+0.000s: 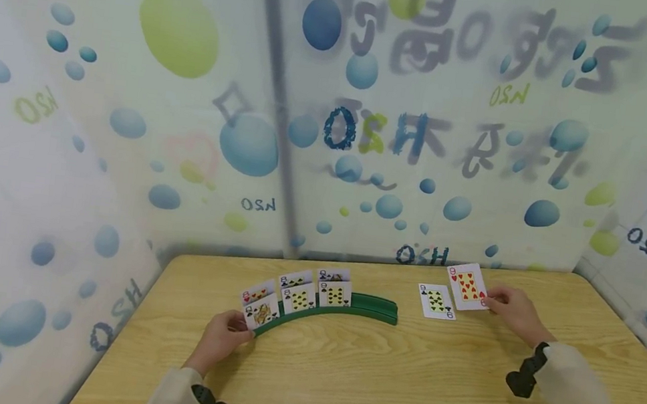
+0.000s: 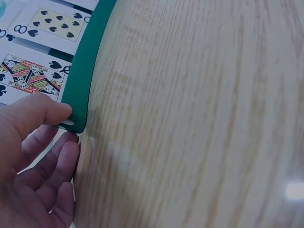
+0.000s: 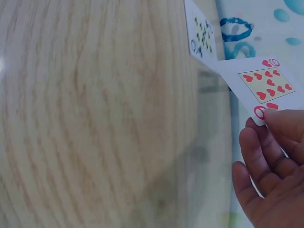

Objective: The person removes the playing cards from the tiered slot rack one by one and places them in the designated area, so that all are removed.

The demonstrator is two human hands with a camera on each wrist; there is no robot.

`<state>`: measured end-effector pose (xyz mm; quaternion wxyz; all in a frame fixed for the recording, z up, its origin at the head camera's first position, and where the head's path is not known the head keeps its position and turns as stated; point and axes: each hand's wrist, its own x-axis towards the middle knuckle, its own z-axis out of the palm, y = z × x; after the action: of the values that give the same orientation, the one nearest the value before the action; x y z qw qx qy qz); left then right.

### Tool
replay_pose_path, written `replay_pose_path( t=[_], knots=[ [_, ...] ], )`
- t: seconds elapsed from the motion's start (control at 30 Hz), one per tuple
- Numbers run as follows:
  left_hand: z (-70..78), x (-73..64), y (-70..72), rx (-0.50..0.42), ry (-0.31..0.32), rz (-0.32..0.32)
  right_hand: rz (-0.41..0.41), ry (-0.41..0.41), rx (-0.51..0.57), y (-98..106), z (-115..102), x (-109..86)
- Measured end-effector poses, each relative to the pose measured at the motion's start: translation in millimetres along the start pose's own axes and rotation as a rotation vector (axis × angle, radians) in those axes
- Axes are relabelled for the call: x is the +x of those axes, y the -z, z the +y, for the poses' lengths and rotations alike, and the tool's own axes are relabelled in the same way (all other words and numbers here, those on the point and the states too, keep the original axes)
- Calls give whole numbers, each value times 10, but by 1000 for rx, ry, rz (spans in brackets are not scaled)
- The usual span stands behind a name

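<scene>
A curved green card holder (image 1: 374,308) stands on the table with two rows of playing cards in it. In its front row are a queen of spades (image 2: 31,76), an eight of spades (image 2: 54,23) and another black-suited card (image 1: 335,294). My left hand (image 1: 219,341) grips the holder's left end, thumb on the green rim beside the queen. Held by its lower right corner, a nine of hearts (image 3: 268,85) is pinched between thumb and fingers of my right hand (image 1: 516,313). A black-suited card (image 1: 435,301) lies face up just left of the nine.
The wooden table (image 1: 332,378) reaches back to a patterned curtain (image 1: 400,171) with bubbles and lettering. Behind the front row, the tops of several cards (image 1: 295,281) show in the holder. Each wrist wears a black camera (image 1: 527,372).
</scene>
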<state>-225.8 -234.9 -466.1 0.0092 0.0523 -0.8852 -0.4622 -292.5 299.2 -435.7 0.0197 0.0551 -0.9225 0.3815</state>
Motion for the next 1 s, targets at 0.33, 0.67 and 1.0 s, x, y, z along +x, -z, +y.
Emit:
replay_pose_path(
  t=[0.33,0.67,1.0],
  knots=[
    [1,23,5,1,11,-6,-35,-112,-26,12,203,3],
    [27,10,9,-1,27,-10,70,-193,-52,-110,268,34],
    [56,-30,16,-6,19,-1,182,-193,-78,-238,211,-2]
  ],
)
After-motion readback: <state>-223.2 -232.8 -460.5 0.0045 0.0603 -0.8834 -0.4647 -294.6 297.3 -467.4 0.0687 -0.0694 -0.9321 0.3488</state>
